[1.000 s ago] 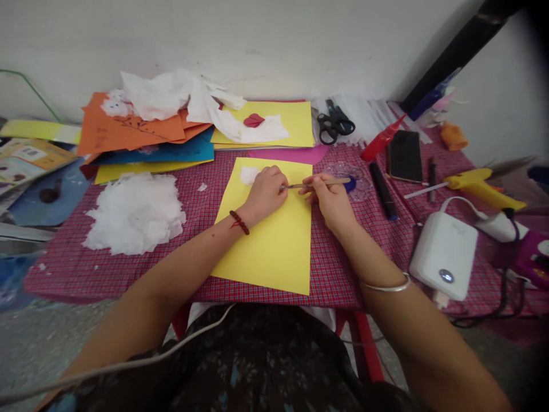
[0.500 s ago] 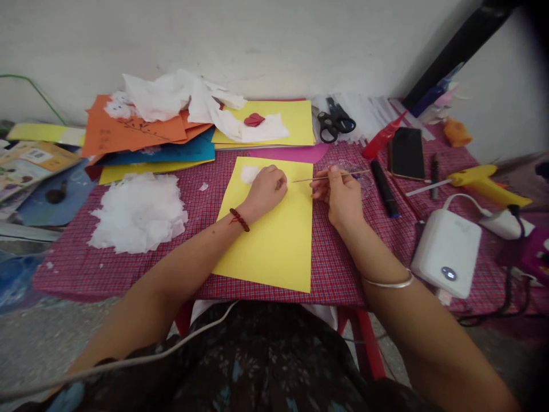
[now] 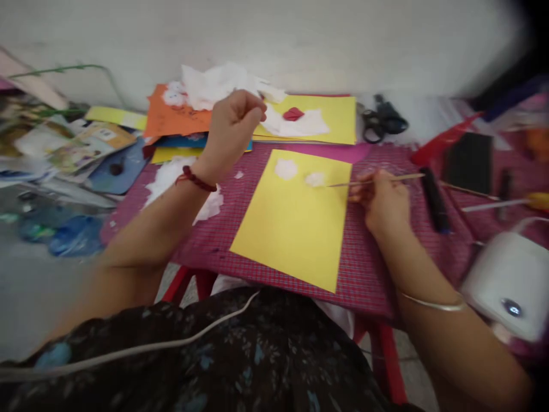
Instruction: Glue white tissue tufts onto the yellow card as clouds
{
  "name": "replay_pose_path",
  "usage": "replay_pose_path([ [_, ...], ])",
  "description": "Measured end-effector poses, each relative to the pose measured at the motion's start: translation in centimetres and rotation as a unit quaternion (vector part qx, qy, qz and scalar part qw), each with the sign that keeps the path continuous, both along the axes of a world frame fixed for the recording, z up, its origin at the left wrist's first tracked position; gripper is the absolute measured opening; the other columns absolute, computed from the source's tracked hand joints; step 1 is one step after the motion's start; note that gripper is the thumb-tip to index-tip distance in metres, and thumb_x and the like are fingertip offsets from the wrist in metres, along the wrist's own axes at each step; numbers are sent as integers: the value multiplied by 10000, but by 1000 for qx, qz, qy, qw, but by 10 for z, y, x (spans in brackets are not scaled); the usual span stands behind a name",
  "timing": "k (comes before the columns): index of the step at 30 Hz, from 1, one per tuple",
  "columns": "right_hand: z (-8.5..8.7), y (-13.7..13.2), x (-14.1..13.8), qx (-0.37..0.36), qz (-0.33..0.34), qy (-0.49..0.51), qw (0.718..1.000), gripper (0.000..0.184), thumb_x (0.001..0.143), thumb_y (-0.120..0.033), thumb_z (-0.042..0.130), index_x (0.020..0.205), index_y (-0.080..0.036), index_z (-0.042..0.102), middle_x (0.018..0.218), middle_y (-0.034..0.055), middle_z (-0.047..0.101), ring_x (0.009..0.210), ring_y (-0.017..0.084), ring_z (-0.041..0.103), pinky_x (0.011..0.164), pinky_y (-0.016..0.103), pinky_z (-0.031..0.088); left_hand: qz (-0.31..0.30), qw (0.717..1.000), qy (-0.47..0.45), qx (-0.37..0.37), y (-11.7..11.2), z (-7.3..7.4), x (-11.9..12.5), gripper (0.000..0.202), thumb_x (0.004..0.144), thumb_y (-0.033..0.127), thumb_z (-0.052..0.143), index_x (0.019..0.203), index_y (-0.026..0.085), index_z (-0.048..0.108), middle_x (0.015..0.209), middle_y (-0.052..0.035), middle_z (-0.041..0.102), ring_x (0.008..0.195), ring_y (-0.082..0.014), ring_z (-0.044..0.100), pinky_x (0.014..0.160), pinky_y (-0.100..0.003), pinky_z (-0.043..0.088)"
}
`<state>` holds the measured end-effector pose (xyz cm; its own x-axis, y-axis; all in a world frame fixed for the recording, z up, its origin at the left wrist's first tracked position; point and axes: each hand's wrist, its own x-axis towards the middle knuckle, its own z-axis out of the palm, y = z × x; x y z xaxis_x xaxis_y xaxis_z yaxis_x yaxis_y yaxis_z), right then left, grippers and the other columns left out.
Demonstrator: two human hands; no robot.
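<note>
A yellow sheet (image 3: pixel 300 223) lies on the red checked tablecloth (image 3: pixel 240 194) in front of me. Two small white tissue tufts (image 3: pixel 286 169) sit near its far edge. My right hand (image 3: pixel 384 200) is closed on a thin wooden stick (image 3: pixel 412 177) whose tip points left at the nearer tuft (image 3: pixel 315 179). My left hand (image 3: pixel 234 129) is lifted above the table's left side with its fingers curled in; whether anything is in them I cannot make out. A pile of torn white tissue (image 3: pixel 171 177) lies beneath my left forearm.
Orange, blue and yellow papers (image 3: pixel 180 117) with crumpled tissue are stacked at the back. Black scissors (image 3: pixel 384 120), a red glue bottle (image 3: pixel 446 140), a black phone (image 3: pixel 472 160), a black marker (image 3: pixel 435 197) and a white power bank (image 3: pixel 510 283) lie to the right. Books (image 3: pixel 81 151) spread at the left.
My left hand has lifted off the yellow sheet and moved up and left, uncovering a second white tuft. The view has swung left and blurred. My right hand still holds the stick.
</note>
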<state>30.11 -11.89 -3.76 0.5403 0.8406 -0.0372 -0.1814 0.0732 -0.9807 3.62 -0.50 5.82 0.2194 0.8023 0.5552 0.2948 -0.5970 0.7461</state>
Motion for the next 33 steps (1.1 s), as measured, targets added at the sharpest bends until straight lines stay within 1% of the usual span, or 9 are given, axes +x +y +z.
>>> replay_pose_path([
  [2, -1, 1, 0, 2, 1, -12, 1000, 294, 924, -233, 481, 661, -179, 602, 528, 19, 562, 422, 86, 515, 463, 262, 399, 2, 997, 80, -5, -11, 19, -39, 113, 792, 85, 582, 753, 175, 639, 726, -16, 643, 672, -120, 573, 626, -273, 429],
  [4, -4, 2, -1, 9, 21, -23, 999, 289, 900, -232, 496, 637, -190, 609, 523, 21, 541, 420, 93, 504, 447, 274, 366, -2, 983, 180, -30, -32, 23, -74, 80, 785, 113, 587, 762, 158, 649, 716, -17, 645, 656, -119, 566, 624, -264, 422],
  [9, -9, 0, -5, 25, 59, -57, 996, 221, 839, -260, 554, 654, -183, 648, 531, 38, 561, 411, 114, 507, 432, 282, 363, -4, 912, 406, -65, -94, -13, -125, 151, 850, 266, 560, 847, 163, 671, 820, -39, 698, 765, -158, 625, 734, -287, 470],
  [14, -10, -3, -4, 27, 65, -72, 995, 196, 833, -271, 563, 690, -176, 657, 516, 27, 578, 402, 116, 509, 410, 253, 364, 67, 840, 537, -40, -121, -52, -125, 254, 866, 301, 547, 1016, 133, 663, 1012, -120, 707, 975, -255, 642, 895, -385, 486],
  [21, -11, -2, -2, 16, 68, -80, 994, 214, 828, -334, 588, 715, -165, 654, 526, 5, 584, 403, 101, 508, 420, 233, 387, 116, 805, 581, -21, -119, -59, -113, 226, 860, 132, 445, 922, 117, 662, 936, -138, 710, 932, -268, 650, 926, -413, 470],
  [24, -9, -4, -4, 11, 66, -84, 994, 224, 819, -362, 608, 714, -172, 664, 530, 19, 580, 411, 112, 508, 431, 261, 380, 134, 829, 541, -46, -112, -62, -117, 228, 829, 117, 441, 863, 123, 667, 894, -139, 712, 895, -271, 652, 867, -411, 483],
  [27, -7, -5, -5, 15, 68, -88, 994, 230, 841, -353, 597, 695, -192, 672, 547, 53, 579, 431, 125, 513, 464, 308, 378, 155, 895, 396, -134, -105, -58, -126, 170, 790, 180, 505, 800, 150, 672, 793, -85, 709, 780, -225, 650, 753, -353, 498],
  [30, -6, -4, -7, 5, 70, -87, 994, 239, 866, -342, 578, 690, -207, 668, 564, 59, 579, 434, 122, 506, 484, 326, 382, 133, 950, 216, -183, -95, -43, -131, 101, 745, 231, 572, 737, 166, 648, 878, -70, 719, 807, -179, 645, 736, -305, 508],
  [33, -5, -4, -7, 6, 62, -82, 995, 228, 876, -312, 573, 702, -187, 650, 550, 44, 581, 420, 115, 503, 472, 302, 384, 82, 976, 130, -153, -86, -26, -119, 61, 718, 232, 615, 696, 179, 635, 968, -74, 704, 856, -164, 636, 740, -289, 517],
])
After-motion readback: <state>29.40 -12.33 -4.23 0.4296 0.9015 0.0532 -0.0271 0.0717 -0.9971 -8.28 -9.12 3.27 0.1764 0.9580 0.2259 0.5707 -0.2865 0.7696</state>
